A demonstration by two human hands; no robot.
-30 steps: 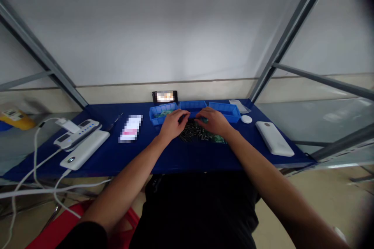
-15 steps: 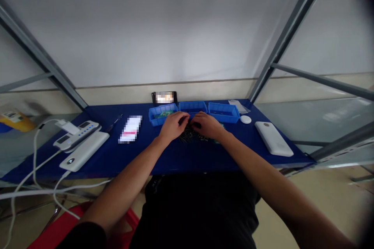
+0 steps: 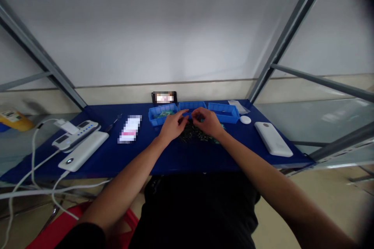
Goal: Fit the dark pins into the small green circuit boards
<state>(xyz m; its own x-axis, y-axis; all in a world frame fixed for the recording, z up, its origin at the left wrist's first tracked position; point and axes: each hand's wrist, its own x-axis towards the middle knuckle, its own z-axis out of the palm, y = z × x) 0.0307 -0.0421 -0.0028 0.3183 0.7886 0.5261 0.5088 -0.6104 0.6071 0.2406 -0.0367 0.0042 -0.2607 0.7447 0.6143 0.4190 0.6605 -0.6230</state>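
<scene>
A loose pile of small dark and metallic pieces (image 3: 189, 134) lies on the blue tabletop (image 3: 181, 159), with some green bits at its right side. Over the pile's left part is my left hand (image 3: 174, 124), its thumb and forefinger apart and nothing visible between them. My right hand (image 3: 206, 121) is beside it with fingers curled together; whatever is in them is too small to make out. Behind the hands stand three blue bins: the left bin (image 3: 154, 119) with green pieces, the middle bin (image 3: 191, 105), and the right bin (image 3: 229, 118).
A phone (image 3: 130, 129) lies to the left, near a power strip (image 3: 76, 136) and a white power bank (image 3: 84, 151) with cables. Another phone (image 3: 165, 97) leans at the back. To the right are a white disc (image 3: 245, 120) and a white power bank (image 3: 274, 139).
The fingers of my left hand have spread further apart. My right hand has shifted slightly up and left, its fingers still curled.
</scene>
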